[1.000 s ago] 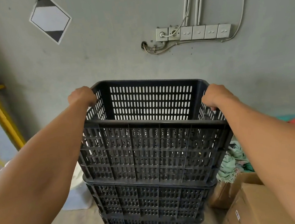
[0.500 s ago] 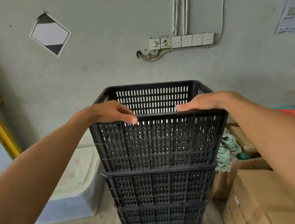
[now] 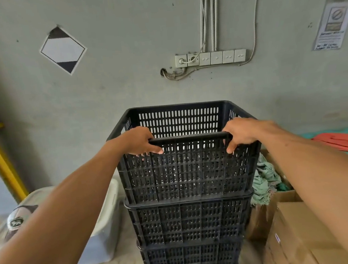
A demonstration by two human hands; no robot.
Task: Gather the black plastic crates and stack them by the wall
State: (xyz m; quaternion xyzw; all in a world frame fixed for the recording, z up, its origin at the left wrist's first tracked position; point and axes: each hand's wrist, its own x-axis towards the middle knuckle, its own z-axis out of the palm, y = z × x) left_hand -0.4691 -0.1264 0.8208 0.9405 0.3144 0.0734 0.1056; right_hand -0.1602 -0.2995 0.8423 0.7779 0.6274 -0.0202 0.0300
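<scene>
A stack of three black slotted plastic crates stands in front of the grey wall (image 3: 123, 90). The top crate (image 3: 189, 168) sits nested on the crate below it (image 3: 189, 221), and a third crate (image 3: 192, 258) is at the bottom. My left hand (image 3: 140, 142) is curled over the left end of the top crate's near rim. My right hand (image 3: 240, 133) grips the right end of the same rim, thumb down the outer face.
A white lidded tub (image 3: 105, 222) with a cap (image 3: 18, 219) on it stands left of the stack. Cardboard boxes (image 3: 293, 237) and green cloth (image 3: 263, 183) crowd the right. A yellow post (image 3: 1, 159) is at far left. Sockets and cables (image 3: 210, 58) hang on the wall.
My hands moved from the top crate's side rims to its near rim, then from resting flat to curling around it. The view pulled back and the crate now sits level on the stack.
</scene>
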